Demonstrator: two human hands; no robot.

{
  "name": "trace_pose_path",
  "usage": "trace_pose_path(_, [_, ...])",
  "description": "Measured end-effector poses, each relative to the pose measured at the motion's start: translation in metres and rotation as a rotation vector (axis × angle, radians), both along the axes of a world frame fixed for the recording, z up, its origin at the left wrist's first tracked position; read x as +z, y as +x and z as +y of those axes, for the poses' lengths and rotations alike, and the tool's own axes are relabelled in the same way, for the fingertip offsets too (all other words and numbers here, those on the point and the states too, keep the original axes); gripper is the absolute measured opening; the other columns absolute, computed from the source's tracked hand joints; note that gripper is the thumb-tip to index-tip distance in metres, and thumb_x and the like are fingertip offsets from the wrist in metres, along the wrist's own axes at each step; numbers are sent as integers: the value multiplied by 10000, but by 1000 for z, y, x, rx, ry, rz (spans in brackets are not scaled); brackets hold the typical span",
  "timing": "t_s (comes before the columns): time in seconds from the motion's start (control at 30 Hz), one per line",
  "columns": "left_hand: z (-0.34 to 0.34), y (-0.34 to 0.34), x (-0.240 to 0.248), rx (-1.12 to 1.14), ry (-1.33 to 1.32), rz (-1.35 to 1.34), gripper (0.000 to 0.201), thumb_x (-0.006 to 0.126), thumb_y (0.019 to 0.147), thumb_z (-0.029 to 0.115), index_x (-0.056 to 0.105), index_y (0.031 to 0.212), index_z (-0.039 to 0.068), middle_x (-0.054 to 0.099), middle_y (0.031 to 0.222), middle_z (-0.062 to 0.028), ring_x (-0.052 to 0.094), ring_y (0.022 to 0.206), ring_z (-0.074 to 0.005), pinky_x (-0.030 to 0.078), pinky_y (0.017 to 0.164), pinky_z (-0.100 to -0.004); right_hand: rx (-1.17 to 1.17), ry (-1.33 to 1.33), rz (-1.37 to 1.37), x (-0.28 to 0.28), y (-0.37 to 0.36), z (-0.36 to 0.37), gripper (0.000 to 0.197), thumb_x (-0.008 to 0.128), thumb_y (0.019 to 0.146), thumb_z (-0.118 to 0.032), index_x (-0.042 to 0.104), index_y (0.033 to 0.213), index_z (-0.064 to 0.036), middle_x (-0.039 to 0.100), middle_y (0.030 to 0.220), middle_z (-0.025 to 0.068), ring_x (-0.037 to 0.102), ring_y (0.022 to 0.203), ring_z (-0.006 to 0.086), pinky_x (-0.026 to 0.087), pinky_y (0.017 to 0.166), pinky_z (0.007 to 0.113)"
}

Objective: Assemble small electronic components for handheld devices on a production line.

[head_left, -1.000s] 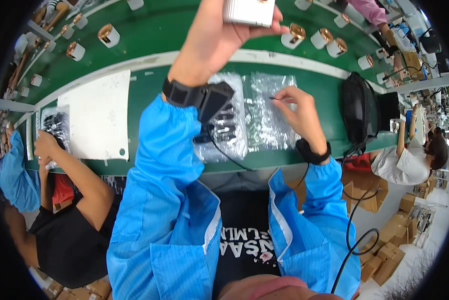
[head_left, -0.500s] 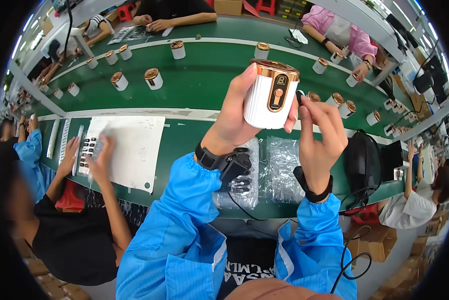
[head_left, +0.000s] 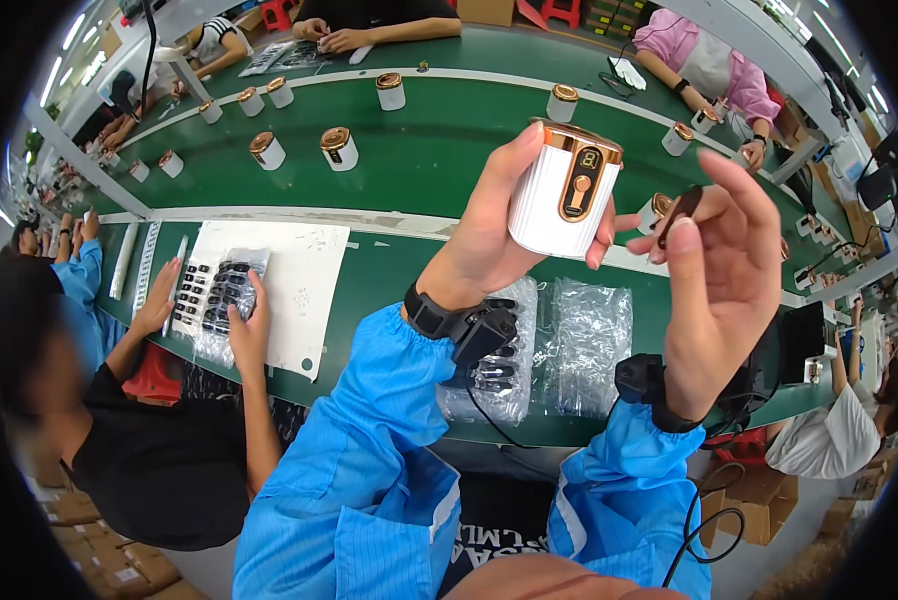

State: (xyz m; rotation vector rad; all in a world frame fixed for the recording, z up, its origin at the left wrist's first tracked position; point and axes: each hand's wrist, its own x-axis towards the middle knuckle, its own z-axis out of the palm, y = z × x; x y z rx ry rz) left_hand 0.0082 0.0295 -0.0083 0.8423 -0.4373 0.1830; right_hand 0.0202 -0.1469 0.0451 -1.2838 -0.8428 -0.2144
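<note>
Raised in front of me, my left hand (head_left: 494,215) is closed round a white, ribbed, cup-shaped device (head_left: 539,212) with a rose-gold top. On the device's front is an upright dark oval panel (head_left: 580,184) with a small lit display and a gold button. Just right of it, my right hand (head_left: 724,260) pinches a thin, dark brown elongated piece (head_left: 679,218) between thumb and fingers, apart from the device. Below my hands, a clear bag (head_left: 494,385) containing dark oval parts lies beside a second clear plastic bag (head_left: 591,335).
Similar devices (head_left: 339,148) stand along the green bench (head_left: 419,170). At left, a co-worker's hands (head_left: 252,320) are at a bag of dark parts (head_left: 227,300) on a white sheet (head_left: 304,270). More people sit across the bench. A black cable (head_left: 689,540) hangs by my right arm.
My right hand has moved right, away from the device, and turned, with the dark piece now plainly seen in it. The left hand and device appear slightly further right. The co-worker's hands have shifted.
</note>
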Motion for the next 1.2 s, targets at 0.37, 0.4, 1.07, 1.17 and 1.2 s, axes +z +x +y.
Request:
trace_pose_path(0.37, [-5, 4, -6, -49, 20, 91, 633, 384, 1077, 588, 621, 1244, 26, 720, 909, -183, 713, 717, -274, 602, 679, -403, -60, 19, -115, -21, 24, 1, 251, 725, 901, 103, 725, 1145, 42, 705, 978, 121, 702, 818, 158, 597, 692, 263])
trace_pose_path(0.4, [-6, 5, -7, -28, 2, 123, 666, 358, 1076, 593, 619, 1270, 12, 724, 966, -184, 710, 728, -270, 596, 646, -394, -40, 34, -148, -21, 25, 1, 248, 732, 891, 109, 737, 1129, 40, 712, 983, 133, 709, 806, 166, 594, 677, 261])
trace_pose_path(1.07, [-11, 4, -4, -23, 66, 148, 616, 429, 1070, 575, 622, 1274, 26, 717, 995, -127, 712, 803, -220, 594, 632, -365, -32, -96, -161, -21, 26, 6, 149, 722, 911, 88, 732, 1059, 80, 649, 977, 140, 670, 742, 161, 575, 560, 265])
trace_pose_path(1.17, [-13, 4, -4, -22, 74, 149, 611, 431, 1071, 572, 614, 1282, 28, 711, 984, -127, 710, 797, -218, 595, 632, -359, -38, -100, -161, -23, 27, 5, 147, 724, 908, 91, 735, 1053, 76, 648, 1000, 139, 667, 747, 159, 568, 545, 257])
trace_pose_path(1.2, [-13, 5, -5, -25, 74, 146, 607, 430, 1072, 568, 606, 1288, 28, 707, 981, -126, 709, 788, -219, 594, 630, -356, -41, -102, -160, -23, 28, 5, 146, 724, 906, 92, 736, 1051, 75, 647, 1011, 139, 666, 749, 158, 565, 537, 253])
